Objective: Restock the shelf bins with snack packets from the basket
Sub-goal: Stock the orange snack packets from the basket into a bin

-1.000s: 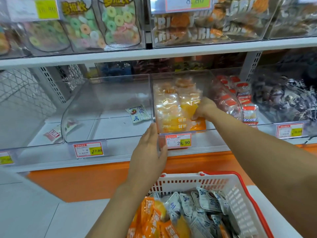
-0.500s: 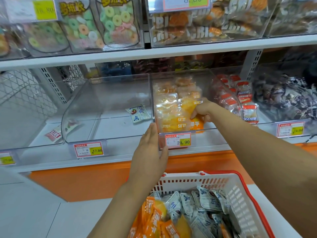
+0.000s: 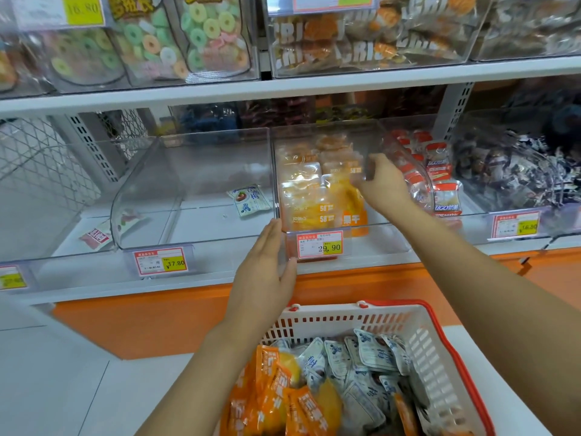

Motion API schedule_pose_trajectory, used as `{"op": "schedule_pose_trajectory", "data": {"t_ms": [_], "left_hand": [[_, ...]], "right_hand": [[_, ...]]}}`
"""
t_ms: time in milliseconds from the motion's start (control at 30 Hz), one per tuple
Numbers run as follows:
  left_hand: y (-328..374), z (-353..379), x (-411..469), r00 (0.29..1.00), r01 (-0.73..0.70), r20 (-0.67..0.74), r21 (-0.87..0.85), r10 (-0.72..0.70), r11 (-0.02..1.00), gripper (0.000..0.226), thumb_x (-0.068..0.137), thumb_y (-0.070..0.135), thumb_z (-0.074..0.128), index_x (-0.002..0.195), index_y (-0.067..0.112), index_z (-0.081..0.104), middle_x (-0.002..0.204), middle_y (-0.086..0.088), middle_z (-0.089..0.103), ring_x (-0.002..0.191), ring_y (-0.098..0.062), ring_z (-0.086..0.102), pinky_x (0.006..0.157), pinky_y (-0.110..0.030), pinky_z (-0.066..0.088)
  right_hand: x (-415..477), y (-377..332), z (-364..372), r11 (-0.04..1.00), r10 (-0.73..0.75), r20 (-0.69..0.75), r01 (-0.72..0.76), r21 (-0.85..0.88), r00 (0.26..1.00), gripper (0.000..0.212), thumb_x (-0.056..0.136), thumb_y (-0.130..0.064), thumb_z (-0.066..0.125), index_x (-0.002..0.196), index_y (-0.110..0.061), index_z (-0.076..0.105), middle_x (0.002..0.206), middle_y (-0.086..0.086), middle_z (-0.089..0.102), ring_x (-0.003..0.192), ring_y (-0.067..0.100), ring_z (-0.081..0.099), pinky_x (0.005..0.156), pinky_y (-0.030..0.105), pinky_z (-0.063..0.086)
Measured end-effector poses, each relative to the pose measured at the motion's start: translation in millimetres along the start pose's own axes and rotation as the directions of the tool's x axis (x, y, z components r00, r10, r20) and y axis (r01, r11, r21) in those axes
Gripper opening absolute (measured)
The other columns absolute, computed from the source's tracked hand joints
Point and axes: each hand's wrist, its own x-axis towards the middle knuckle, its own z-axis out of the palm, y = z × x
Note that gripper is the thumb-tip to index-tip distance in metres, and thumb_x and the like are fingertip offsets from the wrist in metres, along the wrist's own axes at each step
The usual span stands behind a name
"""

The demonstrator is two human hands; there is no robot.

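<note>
A clear middle bin (image 3: 382, 236) on the lower shelf holds a stack of orange dried-fruit packets (image 3: 314, 196). My left hand (image 3: 267, 272) lies flat with straight fingers against the bin's front left corner. My right hand (image 3: 385, 184) hovers at the bin's upper right, fingers loosely bent over the top packets, with nothing visibly held. Below me stands the white basket with a red rim (image 3: 440, 350). It carries orange packets (image 3: 273, 394) on the left and white-and-blue packets (image 3: 367, 357) on the right.
The clear left bin (image 3: 195, 171) holds one white-and-blue packet (image 3: 250, 199). Red-and-white packets (image 3: 437, 171) fill the bin to the right, with dark wrapped sweets (image 3: 518, 171) beyond. An upper shelf (image 3: 283, 86) with full bins overhangs. Price tags line the front edge.
My right hand has lifted up and back from deep among the orange packets to the bin's upper right. My left hand stays at the bin's front corner.
</note>
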Motion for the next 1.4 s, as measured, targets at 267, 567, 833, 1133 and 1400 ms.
{"op": "schedule_pose_trajectory", "data": {"t_ms": [267,567,833,1133,1400], "left_hand": [[-14.6,25.9,-53.6,0.988,-0.034,0.147,-0.023,0.037,0.999,0.021,0.096,0.026,0.051,0.113,0.022,0.062,0.104,0.011,0.062,0.094,-0.003,0.057,0.077,-0.012,0.044],[-41.5,55.4,-122.3,0.62,0.029,0.731,0.342,-0.285,0.939,0.036,0.099,0.03,0.044,0.131,0.015,0.052,0.132,-0.005,0.055,0.117,-0.02,0.053,0.091,-0.027,0.044],[-38.9,59.1,-138.5,0.426,0.043,0.829,0.381,-0.362,0.924,0.035,0.098,0.03,0.044,0.13,0.016,0.051,0.127,-0.005,0.056,0.114,-0.02,0.054,0.087,-0.025,0.042],[-18.7,54.6,-101.2,0.601,0.7,0.699,-0.229,-0.386,0.676,0.038,0.096,0.043,0.049,0.092,0.012,0.07,0.091,-0.01,0.072,0.084,-0.02,0.07,0.079,-0.033,0.056],[13.6,30.0,-75.9,0.731,0.671,0.576,-0.704,-0.365,0.234,0.016,0.093,0.016,0.057,0.09,0.006,0.069,0.088,-0.016,0.072,0.074,-0.019,0.069,0.069,-0.024,0.058]], "right_hand": [[-114.2,25.1,0.3,0.937,-0.339,-0.016,0.339,0.083,0.941,0.047,0.093,-0.029,0.06,0.054,-0.013,0.038,0.048,-0.004,0.03,0.047,0.007,0.029,0.049,0.019,0.023],[-209.7,154.0,57.6,0.718,0.483,0.636,0.144,-0.681,0.602,0.034,0.087,-0.029,0.061,0.114,-0.008,0.06,0.109,0.008,0.065,0.1,0.021,0.063,0.083,0.03,0.053],[-271.0,189.3,74.0,0.507,0.66,0.447,0.082,-0.858,0.603,0.034,0.093,-0.016,0.046,0.126,-0.016,0.054,0.12,0.004,0.061,0.106,0.022,0.059,0.081,0.035,0.05],[-227.9,102.9,51.8,0.877,-0.115,0.482,0.316,-0.361,0.869,0.024,0.101,-0.027,0.044,0.108,-0.017,0.065,0.09,0.003,0.069,0.084,0.02,0.066,0.07,0.03,0.051],[-208.9,42.9,9.6,0.772,-0.615,0.25,0.636,-0.001,0.748,0.047,0.068,0.015,0.068,0.104,-0.014,0.075,0.112,0.003,0.07,0.106,0.027,0.064,0.092,0.032,0.047]]}}
